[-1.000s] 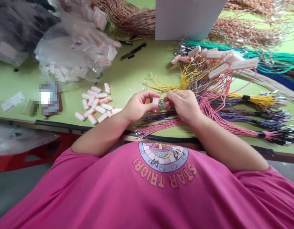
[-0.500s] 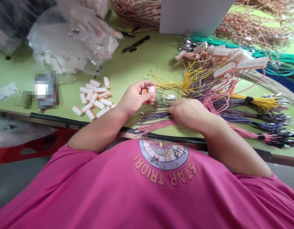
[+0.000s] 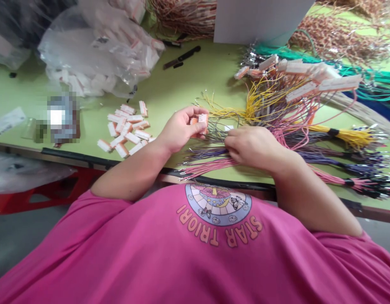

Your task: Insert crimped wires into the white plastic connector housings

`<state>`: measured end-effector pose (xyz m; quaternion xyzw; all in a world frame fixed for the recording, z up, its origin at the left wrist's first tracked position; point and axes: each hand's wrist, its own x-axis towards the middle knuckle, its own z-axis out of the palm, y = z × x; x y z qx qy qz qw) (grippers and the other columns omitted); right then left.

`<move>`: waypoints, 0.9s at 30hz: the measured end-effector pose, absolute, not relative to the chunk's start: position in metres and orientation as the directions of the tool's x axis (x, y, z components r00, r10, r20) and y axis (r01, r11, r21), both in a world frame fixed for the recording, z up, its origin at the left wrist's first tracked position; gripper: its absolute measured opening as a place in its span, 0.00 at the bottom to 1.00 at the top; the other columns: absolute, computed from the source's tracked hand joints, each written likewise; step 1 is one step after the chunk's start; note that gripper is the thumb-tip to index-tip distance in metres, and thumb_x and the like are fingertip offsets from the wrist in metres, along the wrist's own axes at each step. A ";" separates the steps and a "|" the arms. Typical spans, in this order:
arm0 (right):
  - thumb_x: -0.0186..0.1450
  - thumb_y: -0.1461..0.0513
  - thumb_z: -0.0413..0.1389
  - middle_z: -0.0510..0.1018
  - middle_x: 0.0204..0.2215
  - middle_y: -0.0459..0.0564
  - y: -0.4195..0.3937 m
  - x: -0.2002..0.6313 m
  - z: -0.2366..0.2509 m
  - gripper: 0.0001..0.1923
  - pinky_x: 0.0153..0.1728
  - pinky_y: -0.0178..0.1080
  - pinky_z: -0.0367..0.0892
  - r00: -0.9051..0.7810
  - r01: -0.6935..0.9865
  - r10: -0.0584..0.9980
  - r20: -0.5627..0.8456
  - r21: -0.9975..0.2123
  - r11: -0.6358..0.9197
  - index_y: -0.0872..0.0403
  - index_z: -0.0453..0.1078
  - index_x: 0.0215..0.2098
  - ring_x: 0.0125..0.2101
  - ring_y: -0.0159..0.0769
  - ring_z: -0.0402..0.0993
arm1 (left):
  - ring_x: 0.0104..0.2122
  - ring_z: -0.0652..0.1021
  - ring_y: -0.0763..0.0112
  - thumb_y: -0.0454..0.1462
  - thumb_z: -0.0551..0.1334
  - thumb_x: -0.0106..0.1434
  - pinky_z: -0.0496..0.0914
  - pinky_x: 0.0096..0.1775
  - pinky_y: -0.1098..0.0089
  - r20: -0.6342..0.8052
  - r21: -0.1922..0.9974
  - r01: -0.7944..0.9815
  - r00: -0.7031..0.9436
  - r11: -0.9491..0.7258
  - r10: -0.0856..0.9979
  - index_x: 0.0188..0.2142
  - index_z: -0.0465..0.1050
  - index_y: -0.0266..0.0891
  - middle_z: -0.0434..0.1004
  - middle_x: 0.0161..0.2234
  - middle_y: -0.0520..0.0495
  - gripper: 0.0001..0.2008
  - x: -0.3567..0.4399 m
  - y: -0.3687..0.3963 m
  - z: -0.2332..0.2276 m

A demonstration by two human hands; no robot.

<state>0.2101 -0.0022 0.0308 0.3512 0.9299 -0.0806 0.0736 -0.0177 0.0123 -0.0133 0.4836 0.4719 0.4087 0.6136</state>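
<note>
We're at a green bench that's pretty much buried in wire and plastic bits. Our left hand pinches a small white-and-orange connector between thumb and fingertips, lifted a little off the bench with its open end turned toward the wires, probably so a terminal can go straight in. Our right hand lies knuckles-up at about 4 o'clock from the connector, fingers curled down into the loose wires; can't tell if it actually has one pinched, since the fingertips are hidden. Right under that hand the pink wires and purple wires fan out with their crimped ends pointing at us, handy for grabbing one at a time. Yellow wires run off at 2 o'clock toward a heap of finished harnesses. At 9 o'clock from the connector sits a little pile of spare connectors, close to the left hand. Further out at 10 o'clock there's a clear bag holding more of them.
</note>
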 end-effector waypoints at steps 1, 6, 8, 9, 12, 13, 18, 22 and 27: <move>0.64 0.64 0.51 0.79 0.32 0.54 -0.001 0.213 0.034 0.10 0.29 0.39 0.52 -0.746 0.665 0.642 -0.178 -0.137 0.734 0.55 0.75 0.33 0.31 0.38 0.71 | 0.28 0.76 0.75 0.32 0.68 0.56 0.74 0.30 0.72 -0.182 0.980 -0.041 0.222 0.196 0.958 0.45 0.72 0.38 0.75 0.31 0.51 0.16 -0.018 0.012 -0.013; 0.59 0.66 0.52 0.79 0.30 0.49 -0.012 0.208 0.044 0.11 0.33 0.36 0.59 -0.861 0.485 0.494 -0.120 -0.486 0.727 0.54 0.75 0.37 0.30 0.34 0.70 | 0.26 0.75 0.78 0.35 0.71 0.55 0.73 0.30 0.73 -0.194 0.973 -0.069 0.279 0.222 0.940 0.45 0.71 0.37 0.74 0.30 0.52 0.18 -0.018 0.011 -0.010; 0.62 0.65 0.53 0.81 0.34 0.49 -0.022 0.197 0.043 0.15 0.37 0.36 0.63 -0.919 0.337 0.390 -0.059 -0.630 0.700 0.54 0.75 0.46 0.32 0.34 0.72 | 0.25 0.75 0.78 0.36 0.72 0.55 0.73 0.29 0.73 -0.207 0.964 -0.095 0.325 0.249 0.923 0.46 0.72 0.37 0.74 0.29 0.52 0.20 -0.017 0.009 -0.010; 0.65 0.65 0.52 0.82 0.36 0.49 -0.027 0.192 0.041 0.15 0.38 0.36 0.64 -0.937 0.265 0.348 -0.015 -0.680 0.684 0.54 0.75 0.48 0.33 0.34 0.73 | 0.24 0.75 0.77 0.37 0.73 0.55 0.72 0.29 0.73 -0.213 0.959 -0.105 0.351 0.265 0.912 0.46 0.72 0.36 0.74 0.29 0.52 0.20 -0.017 0.009 -0.011; 0.69 0.64 0.49 0.82 0.38 0.50 -0.033 0.183 0.033 0.14 0.41 0.35 0.66 -0.908 0.178 0.398 0.133 -0.736 0.653 0.55 0.76 0.45 0.36 0.32 0.75 | 0.26 0.77 0.74 0.41 0.75 0.52 0.72 0.29 0.71 -0.227 0.937 -0.150 0.420 0.314 0.879 0.46 0.73 0.36 0.75 0.30 0.50 0.24 -0.017 0.007 -0.011; 0.69 0.64 0.48 0.82 0.36 0.49 -0.032 0.184 0.030 0.14 0.40 0.35 0.66 -0.853 0.223 0.493 0.174 -0.732 0.644 0.55 0.77 0.43 0.35 0.32 0.75 | 0.26 0.77 0.74 0.42 0.75 0.51 0.72 0.29 0.71 -0.229 0.928 -0.171 0.437 0.330 0.870 0.46 0.73 0.36 0.75 0.30 0.50 0.25 -0.016 0.006 -0.011; 0.64 0.63 0.51 0.81 0.29 0.48 -0.015 0.198 0.021 0.13 0.35 0.35 0.64 -0.452 0.626 0.865 0.216 -0.615 0.480 0.55 0.78 0.37 0.29 0.33 0.73 | 0.24 0.75 0.78 0.44 0.77 0.47 0.71 0.28 0.73 -0.242 0.891 -0.239 0.469 0.386 0.849 0.44 0.73 0.37 0.75 0.30 0.52 0.28 -0.014 0.005 -0.008; 0.66 0.62 0.49 0.83 0.34 0.52 -0.012 0.200 0.017 0.15 0.37 0.37 0.65 -0.456 0.694 0.862 0.223 -0.517 0.501 0.55 0.79 0.39 0.34 0.37 0.76 | 0.23 0.75 0.79 0.43 0.77 0.47 0.71 0.27 0.74 -0.251 0.880 -0.254 0.465 0.400 0.849 0.44 0.73 0.37 0.75 0.30 0.53 0.27 -0.015 0.006 -0.008; 0.66 0.61 0.49 0.83 0.32 0.51 -0.016 0.195 0.014 0.16 0.34 0.37 0.62 -0.469 0.747 0.857 0.214 -0.423 0.513 0.54 0.80 0.38 0.32 0.37 0.76 | 0.23 0.75 0.78 0.44 0.77 0.47 0.71 0.27 0.73 -0.226 0.905 -0.231 0.447 0.356 0.865 0.45 0.72 0.36 0.75 0.29 0.53 0.29 -0.015 0.006 -0.010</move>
